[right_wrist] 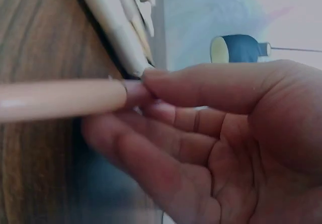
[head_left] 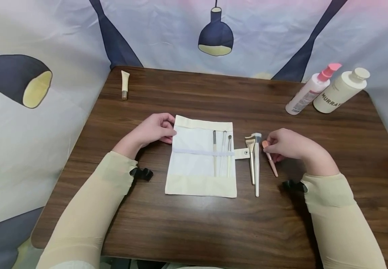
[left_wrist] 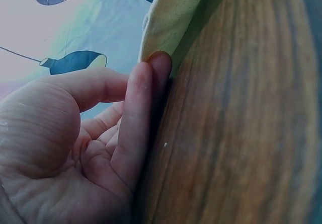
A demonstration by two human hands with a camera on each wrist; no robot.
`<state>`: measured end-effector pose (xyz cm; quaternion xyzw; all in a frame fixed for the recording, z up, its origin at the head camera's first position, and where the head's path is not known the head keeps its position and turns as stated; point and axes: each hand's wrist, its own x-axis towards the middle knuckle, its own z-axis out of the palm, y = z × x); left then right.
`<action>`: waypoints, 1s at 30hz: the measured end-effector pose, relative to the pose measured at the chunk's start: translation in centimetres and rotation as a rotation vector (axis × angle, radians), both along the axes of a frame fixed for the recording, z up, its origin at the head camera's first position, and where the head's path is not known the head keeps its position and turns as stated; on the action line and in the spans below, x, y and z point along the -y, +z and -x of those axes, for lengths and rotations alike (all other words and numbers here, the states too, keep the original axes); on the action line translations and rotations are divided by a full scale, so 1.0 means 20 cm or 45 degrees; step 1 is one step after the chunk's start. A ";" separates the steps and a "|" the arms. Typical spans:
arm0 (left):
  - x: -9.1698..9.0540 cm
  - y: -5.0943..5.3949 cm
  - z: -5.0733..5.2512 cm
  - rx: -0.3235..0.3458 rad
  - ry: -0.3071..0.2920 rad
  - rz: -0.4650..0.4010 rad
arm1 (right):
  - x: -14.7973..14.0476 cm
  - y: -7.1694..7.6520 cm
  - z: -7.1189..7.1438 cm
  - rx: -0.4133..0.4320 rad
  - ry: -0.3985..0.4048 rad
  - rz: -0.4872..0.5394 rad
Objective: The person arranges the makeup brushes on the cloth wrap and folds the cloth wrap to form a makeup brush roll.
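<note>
Cream sleeves [head_left: 333, 209] reach in at the near side of the head view, and over the counter [head_left: 194, 224] we go! At centre lies the brush roll [head_left: 190, 164], spread open, three slim brushes [head_left: 214, 140] tucked under its elastic band [head_left: 190, 152] towards the right. Left hand [head_left: 155, 129] — fingers gripping the roll's left edge. Right hand [head_left: 288, 144] — out beyond the snap tab [head_left: 241, 153], fingers pinching a pink makeup brush [head_left: 270, 164] near its upper end, the other end slanting towards the near side. Between it and the roll, two larger brushes [head_left: 256, 168] lie side by side. The step in hand looks like filling the roll: three seated, the pink one in play. Picking it up or laying it down? Can't tell.

Over to the left wrist: thumb and fingers close together at the cream cloth's edge, one fingertip against it, the counter running off to the right.

Now the right wrist, and it's a fingertip hold on the pink brush's narrow section, thick handle jutting out leftwards, pale brush handles just beyond. If it's bound for the roll, the next move calls for a steady pinch, a swing left past the pair, and a careful slide under the band while the cloth is held flat.
</note>
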<state>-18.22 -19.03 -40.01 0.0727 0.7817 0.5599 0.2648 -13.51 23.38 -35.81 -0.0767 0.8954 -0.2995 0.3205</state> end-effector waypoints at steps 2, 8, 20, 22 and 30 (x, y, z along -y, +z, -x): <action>0.00 0.00 0.01 0.001 0.007 -0.004 | -0.01 0.02 -0.01 -0.008 -0.006 0.101; -0.01 0.01 0.02 -0.006 0.007 -0.014 | 0.04 0.06 -0.02 -0.031 -0.055 0.437; 0.02 -0.01 0.00 -0.014 0.025 0.009 | 0.41 -0.02 0.18 0.041 -0.302 0.784; 0.02 -0.01 0.00 -0.015 0.019 0.004 | 0.46 -0.04 0.21 0.034 -0.339 0.783; -0.01 -0.02 0.01 -0.008 0.012 -0.009 | 0.61 -0.08 0.26 0.035 -0.428 0.709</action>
